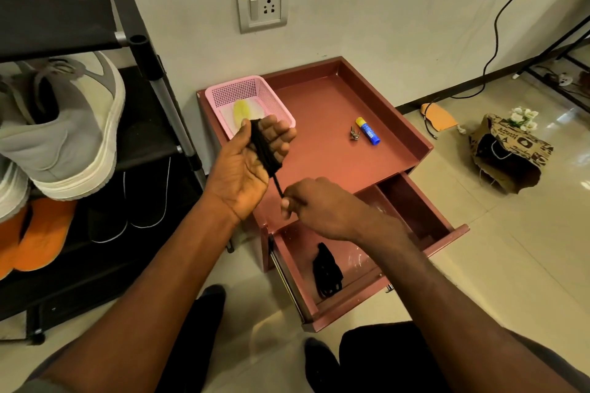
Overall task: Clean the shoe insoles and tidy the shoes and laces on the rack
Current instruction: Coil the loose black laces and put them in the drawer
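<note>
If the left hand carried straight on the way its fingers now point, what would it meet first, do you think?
Probably the pink basket: the left hand, wrapped with the black lace, points up and away toward its near rim. Depth is unclear, so it might pass above it.

Lace (265, 150): black matt cloth. Basket (281, 105): pink perforated plastic. Cabinet top (322, 112): smooth, semi-gloss red-brown. Floor tiles (510, 258): glossy. Rack shelf (54, 0): dark matt fabric, w/ metal tubes. Bag (507, 150): crumpled paper.

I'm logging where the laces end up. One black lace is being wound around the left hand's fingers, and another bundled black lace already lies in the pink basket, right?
Not quite. The head view shows the bundled black lace lying in the open drawer, not the pink basket. The other black lace is indeed wound around the left hand fingers.
</note>
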`<state>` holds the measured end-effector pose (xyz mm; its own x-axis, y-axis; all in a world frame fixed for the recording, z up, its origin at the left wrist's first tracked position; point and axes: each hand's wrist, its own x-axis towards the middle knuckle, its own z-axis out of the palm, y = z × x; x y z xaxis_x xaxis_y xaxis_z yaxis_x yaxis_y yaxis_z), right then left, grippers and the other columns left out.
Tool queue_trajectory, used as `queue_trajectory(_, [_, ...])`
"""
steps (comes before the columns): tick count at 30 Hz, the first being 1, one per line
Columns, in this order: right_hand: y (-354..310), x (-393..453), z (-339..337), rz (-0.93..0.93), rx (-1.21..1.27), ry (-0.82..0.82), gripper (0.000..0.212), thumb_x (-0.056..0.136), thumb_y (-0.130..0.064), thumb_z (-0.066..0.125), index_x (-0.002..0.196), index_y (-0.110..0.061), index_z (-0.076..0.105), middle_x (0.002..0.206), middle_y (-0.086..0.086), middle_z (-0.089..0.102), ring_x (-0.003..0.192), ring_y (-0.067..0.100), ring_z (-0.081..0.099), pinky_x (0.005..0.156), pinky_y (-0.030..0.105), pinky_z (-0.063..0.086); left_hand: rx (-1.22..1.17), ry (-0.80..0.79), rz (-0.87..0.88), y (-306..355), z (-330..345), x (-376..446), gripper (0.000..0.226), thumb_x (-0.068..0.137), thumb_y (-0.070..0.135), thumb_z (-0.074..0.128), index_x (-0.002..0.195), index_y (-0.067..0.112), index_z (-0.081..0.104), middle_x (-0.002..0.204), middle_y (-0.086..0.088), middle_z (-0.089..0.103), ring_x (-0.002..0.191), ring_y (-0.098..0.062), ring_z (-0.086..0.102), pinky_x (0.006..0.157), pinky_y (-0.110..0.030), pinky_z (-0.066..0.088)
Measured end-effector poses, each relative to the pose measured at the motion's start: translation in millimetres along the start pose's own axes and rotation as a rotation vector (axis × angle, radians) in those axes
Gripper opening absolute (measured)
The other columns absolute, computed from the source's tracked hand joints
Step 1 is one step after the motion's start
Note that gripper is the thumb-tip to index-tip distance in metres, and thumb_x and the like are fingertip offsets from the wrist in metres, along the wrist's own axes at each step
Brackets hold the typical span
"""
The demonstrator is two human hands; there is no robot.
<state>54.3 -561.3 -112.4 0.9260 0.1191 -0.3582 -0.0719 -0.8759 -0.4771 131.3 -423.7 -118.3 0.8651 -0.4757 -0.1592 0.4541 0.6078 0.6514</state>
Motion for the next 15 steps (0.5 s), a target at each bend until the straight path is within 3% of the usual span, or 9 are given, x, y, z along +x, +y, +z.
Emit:
queue_trajectory(2, [-6.0, -0.7, -1.4, -0.106, 0.052, -0.003, 0.024, 0.104, -0.025, 0.056, 0.094, -0.013, 0.074, 0.089, 0.003, 0.07, 0.082, 0.018, 0.063, 0.081, 0.039, 0.054, 0.298, 0.053, 0.038, -3.2, -1.4, 1.0, 0.049, 0.113, 0.032, 0.03, 0.121, -0.001, 0.064, 0.109, -0.019, 0.076, 0.103, -0.029, 0.074, 0.083, -0.031, 0.059])
queue_trajectory(3, [-9.1, -2.1, -5.0, -0.154, 0.105, 0.06, 0.022, 0.104, -0.025, 0.06, 0.093, -0.013, 0.075, 0.082, -0.003, 0.068, 0.074, 0.009, 0.06, 0.074, 0.035, 0.051, 0.459, 0.063, 0.037, -4.5, -0.6, -0.8, 0.051, 0.113, 0.034, 0.031, 0.119, -0.002, 0.066, 0.107, -0.022, 0.076, 0.096, -0.029, 0.075, 0.078, -0.031, 0.058])
queue_trajectory(6, [-11.2, -3.3, -13.4, -0.181, 0.267, 0.423, 0.012, 0.094, -0.032, 0.074, 0.087, -0.022, 0.076, 0.068, -0.01, 0.067, 0.059, 0.001, 0.059, 0.062, 0.031, 0.049, 0.904, 0.028, 0.04, -3.9, 1.9, -12.1, 0.062, 0.111, 0.045, 0.033, 0.085, 0.005, 0.073, 0.068, -0.019, 0.071, 0.053, -0.02, 0.067, 0.049, -0.023, 0.048])
queue_trajectory(8, [-8.0, -4.0, -16.6, -0.125, 0.318, 0.672, 0.013, 0.089, -0.038, 0.078, 0.084, -0.026, 0.075, 0.066, -0.01, 0.068, 0.061, 0.005, 0.064, 0.063, 0.039, 0.055, 0.955, -0.017, 0.008, -6.6, 4.3, -18.2, 0.071, 0.11, 0.052, 0.032, 0.07, 0.004, 0.066, 0.054, -0.018, 0.063, 0.043, -0.025, 0.059, 0.043, -0.023, 0.043])
queue_trajectory(10, [-2.8, -5.5, -21.7, -0.074, 0.421, 0.785, 0.015, 0.087, -0.039, 0.081, 0.08, -0.026, 0.075, 0.063, -0.008, 0.067, 0.06, 0.011, 0.063, 0.064, 0.043, 0.056, 0.934, 0.005, -0.042, -11.6, 6.0, -19.2, 0.073, 0.107, 0.059, 0.036, 0.062, 0.007, 0.059, 0.048, -0.015, 0.051, 0.037, -0.024, 0.047, 0.041, -0.023, 0.037])
queue_trajectory(12, [2.9, -5.3, -25.7, -0.031, 0.474, 0.73, 0.015, 0.086, -0.036, 0.083, 0.078, -0.026, 0.074, 0.064, -0.007, 0.067, 0.06, 0.011, 0.063, 0.066, 0.044, 0.058, 0.866, 0.082, -0.1, -18.4, 7.5, -14.7, 0.066, 0.106, 0.055, 0.043, 0.053, 0.016, 0.048, 0.045, -0.006, 0.037, 0.035, -0.018, 0.03, 0.042, -0.021, 0.024])
queue_trajectory(15, [5.0, -1.6, -21.7, -0.002, 0.458, 0.613, 0.005, 0.09, -0.028, 0.079, 0.087, -0.027, 0.076, 0.077, -0.009, 0.071, 0.071, 0.011, 0.068, 0.073, 0.046, 0.06, 0.715, 0.157, -0.197, -26.4, 7.4, -8.1, 0.056, 0.104, 0.045, 0.047, 0.054, 0.021, 0.04, 0.047, -0.001, 0.028, 0.036, -0.013, 0.02, 0.043, -0.019, 0.013])
